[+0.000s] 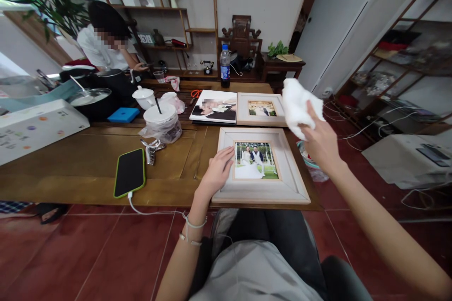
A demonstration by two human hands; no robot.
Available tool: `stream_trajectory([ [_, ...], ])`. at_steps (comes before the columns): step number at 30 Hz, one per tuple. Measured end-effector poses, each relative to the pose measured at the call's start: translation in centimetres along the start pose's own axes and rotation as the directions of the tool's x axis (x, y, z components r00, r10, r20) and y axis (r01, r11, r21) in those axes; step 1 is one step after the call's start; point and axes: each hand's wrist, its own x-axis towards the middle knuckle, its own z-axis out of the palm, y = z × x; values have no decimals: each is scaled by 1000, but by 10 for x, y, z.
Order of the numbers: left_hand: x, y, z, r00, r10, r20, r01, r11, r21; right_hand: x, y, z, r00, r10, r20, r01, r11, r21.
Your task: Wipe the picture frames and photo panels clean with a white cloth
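A wide, pale picture frame [293, 183] with a wedding photo in its middle lies flat at the table's front edge. My left hand [218, 171] rests on its left side, fingers stretched out towards the photo. Up in the air to the right, my right hand [319, 138] grips a bunched white cloth [300, 103], apart from the frame. Behind the frame lie a second pale picture frame [243, 103] with a smaller photo and, left of it, a photo album [213, 106] with a picture on its cover.
Left on the wooden table [169, 160] are a charging phone [130, 173], a lidded cup [160, 117] in plastic, a blue box [123, 114] and a white teapot [144, 98]. A dark drink bottle [225, 67] stands at the back. Another person [106, 42] sits far left.
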Motion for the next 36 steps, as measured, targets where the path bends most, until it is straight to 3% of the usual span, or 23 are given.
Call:
stream_trajectory([
  [4,0,0,0,1000,-15,13,15,1000,10,6,-10,40,954,-267,137,264,964,42],
  [8,0,-2,0,1000,-17,17,16,1000,10,1,-32,51,933,-288,216,279,957,75],
  [16,0,-2,1,1000,-4,6,4,1000,4,-31,-69,-14,855,-339,392,287,940,187],
  [21,0,-3,2,1000,-15,-1,15,1000,14,-59,-89,-64,739,-386,553,244,917,315],
  [23,0,-2,2,1000,-20,-1,20,1000,15,-70,-95,-80,715,-417,561,220,896,386],
  [26,-1,-2,2,1000,-27,10,27,999,17,-80,-103,-91,726,-476,496,246,853,460],
  [29,-1,-3,2,1000,-17,14,17,1000,21,-81,-109,-84,739,-477,476,251,850,463],
  [36,-2,-4,0,999,4,45,-5,1000,21,-57,-95,-19,831,-387,399,270,909,318],
])
